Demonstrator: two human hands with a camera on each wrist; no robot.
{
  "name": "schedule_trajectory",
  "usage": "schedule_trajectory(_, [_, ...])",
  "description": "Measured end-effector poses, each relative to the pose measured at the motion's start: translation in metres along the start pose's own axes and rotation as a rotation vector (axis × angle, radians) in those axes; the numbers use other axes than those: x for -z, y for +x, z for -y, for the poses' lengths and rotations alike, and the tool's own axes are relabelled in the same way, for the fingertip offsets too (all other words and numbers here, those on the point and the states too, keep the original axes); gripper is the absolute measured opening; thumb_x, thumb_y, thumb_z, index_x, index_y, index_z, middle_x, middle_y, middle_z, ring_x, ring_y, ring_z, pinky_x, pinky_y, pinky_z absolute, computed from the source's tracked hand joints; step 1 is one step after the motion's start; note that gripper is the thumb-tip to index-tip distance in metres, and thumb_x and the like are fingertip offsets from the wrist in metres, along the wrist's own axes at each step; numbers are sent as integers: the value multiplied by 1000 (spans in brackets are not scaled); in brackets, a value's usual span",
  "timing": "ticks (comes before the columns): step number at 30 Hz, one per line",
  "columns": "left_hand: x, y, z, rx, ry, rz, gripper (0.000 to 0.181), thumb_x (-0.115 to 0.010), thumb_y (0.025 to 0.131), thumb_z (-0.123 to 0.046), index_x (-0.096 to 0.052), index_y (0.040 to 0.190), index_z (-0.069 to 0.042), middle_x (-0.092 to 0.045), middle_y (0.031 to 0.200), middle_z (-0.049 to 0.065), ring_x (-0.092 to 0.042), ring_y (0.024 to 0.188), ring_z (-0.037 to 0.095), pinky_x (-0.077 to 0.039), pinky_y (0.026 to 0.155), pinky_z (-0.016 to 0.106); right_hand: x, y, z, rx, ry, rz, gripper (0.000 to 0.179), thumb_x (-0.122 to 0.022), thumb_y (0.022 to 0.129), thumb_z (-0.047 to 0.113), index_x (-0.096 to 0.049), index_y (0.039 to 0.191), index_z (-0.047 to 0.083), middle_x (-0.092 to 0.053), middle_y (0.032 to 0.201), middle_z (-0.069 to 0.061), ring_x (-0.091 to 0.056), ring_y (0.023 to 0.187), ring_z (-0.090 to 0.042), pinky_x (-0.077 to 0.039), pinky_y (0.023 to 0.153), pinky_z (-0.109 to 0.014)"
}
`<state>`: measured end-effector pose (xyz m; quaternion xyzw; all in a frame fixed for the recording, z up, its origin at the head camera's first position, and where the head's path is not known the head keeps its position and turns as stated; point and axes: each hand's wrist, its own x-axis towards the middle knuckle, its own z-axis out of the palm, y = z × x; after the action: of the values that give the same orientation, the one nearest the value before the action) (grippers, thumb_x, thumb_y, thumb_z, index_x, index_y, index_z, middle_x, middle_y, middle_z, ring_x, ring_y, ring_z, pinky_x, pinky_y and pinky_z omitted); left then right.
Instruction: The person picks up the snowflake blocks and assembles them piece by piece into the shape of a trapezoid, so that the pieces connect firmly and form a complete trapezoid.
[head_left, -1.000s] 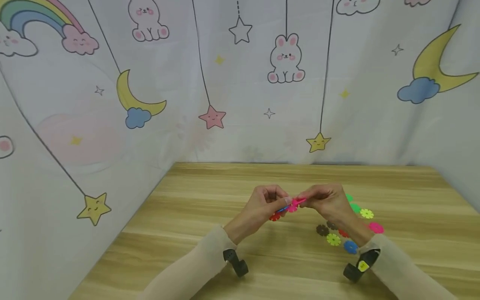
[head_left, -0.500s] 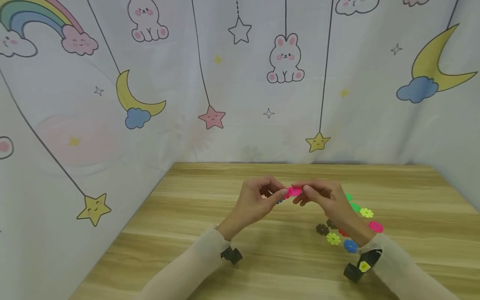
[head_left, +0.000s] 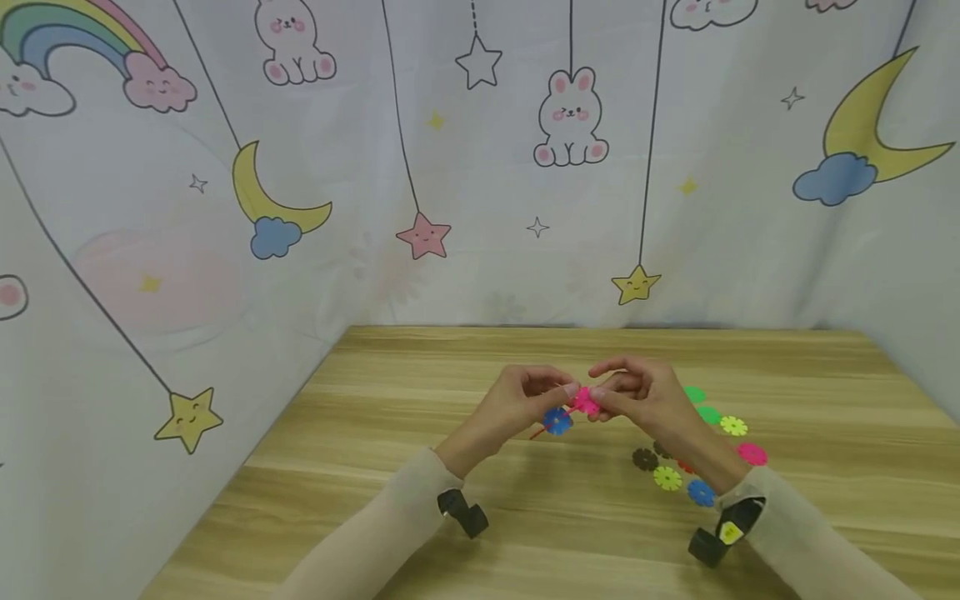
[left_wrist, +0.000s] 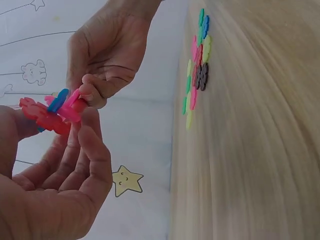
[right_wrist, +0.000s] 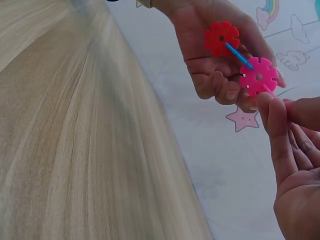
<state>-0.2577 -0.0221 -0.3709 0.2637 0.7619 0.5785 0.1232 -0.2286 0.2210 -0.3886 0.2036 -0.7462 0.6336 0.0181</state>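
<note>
Several notched snowflake discs are joined in a short chain between my hands: a red disc point(right_wrist: 214, 44), a blue disc point(right_wrist: 239, 56) set crosswise, a pink disc point(right_wrist: 252, 70) and a second pink disc point(right_wrist: 269, 90) seen edge-on. My left hand point(head_left: 521, 412) pinches the chain near its pink end, and the red and blue discs hang out below its fingers in the head view. My right hand point(head_left: 645, 398) grips the end pink disc between thumb and fingertips, partly covering it. Both hands are held above the table.
Loose discs lie on the wooden table point(head_left: 420, 517) by the right forearm, among them a yellow disc point(head_left: 667, 478), a blue disc point(head_left: 701, 492), a brown disc point(head_left: 644, 459) and a green disc point(head_left: 694, 394). A patterned curtain point(head_left: 480, 183) stands behind the table.
Both hands rose slightly, then came down a little. The chain turned, so the blue disc now shows its face below the left hand. My right index finger has lifted off.
</note>
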Motion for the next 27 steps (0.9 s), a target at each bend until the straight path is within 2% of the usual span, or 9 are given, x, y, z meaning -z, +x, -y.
schedule_trajectory(4, [0,0,5,57,-82,53,24,-73,104,-24,-79,120,-8,-82,108,9,-75,83,10,-60,73,25,-3,0,-1,-41,1,16,33,-73,104,14,-62,130,-2,-81,87,4,-79,79,-20,-68,81,-41])
schedule_trajectory(9, [-2,1,6,71,-124,55,24,-74,103,-21,-78,120,-4,-82,105,9,-77,81,10,-61,73,25,3,-2,-4,-25,-4,11,28,-71,105,17,-64,127,1,-82,92,1,-81,83,-22,-67,84,-44])
schedule_trajectory(13, [-2,1,5,79,-119,40,23,-73,103,-20,-78,120,-5,-83,105,11,-79,79,11,-62,73,25,20,-1,-8,-10,1,-49,22,-68,107,17,-68,124,2,-82,98,2,-81,87,-14,-67,83,-36])
schedule_trajectory(16, [-3,2,5,89,-96,18,22,-74,103,-20,-79,120,-7,-83,107,11,-76,80,9,-61,73,24,36,0,-12,-32,6,-105,22,-69,107,19,-70,122,4,-82,100,4,-79,88,-10,-66,83,-28])
schedule_trajectory(20, [-3,4,6,105,-92,-9,21,-74,103,-20,-80,120,-9,-83,109,9,-73,81,7,-59,73,22,55,0,-19,-59,-16,-152,24,-70,106,21,-70,122,3,-81,99,8,-78,89,-8,-65,83,-24])
schedule_trajectory(25, [-4,4,7,98,-108,-12,22,-73,103,-19,-80,122,-9,-82,108,8,-72,78,8,-57,71,22,75,-1,-34,-126,-173,-208,37,-71,106,32,-68,129,3,-78,104,17,-74,93,-1,-61,87,-20])
schedule_trajectory(27, [-4,3,8,91,-117,-6,23,-73,103,-18,-80,123,-9,-82,107,8,-71,77,8,-57,70,22,84,-3,-42,-161,-279,-234,43,-70,106,36,-67,134,3,-78,111,14,-70,95,6,-59,87,-17])
